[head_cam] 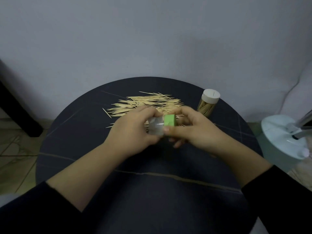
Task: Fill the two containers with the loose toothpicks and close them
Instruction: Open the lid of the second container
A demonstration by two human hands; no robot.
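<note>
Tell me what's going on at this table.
A person is holding a clear container on its side above the round dark table. The left hand grips its body and the right hand grips its green cap. It looks empty. Whether the cap is coming off or going on can't be told. The loose toothpicks lie in a pile behind the hands. The white-capped container stands upright at the far right, closed, with toothpicks inside.
</note>
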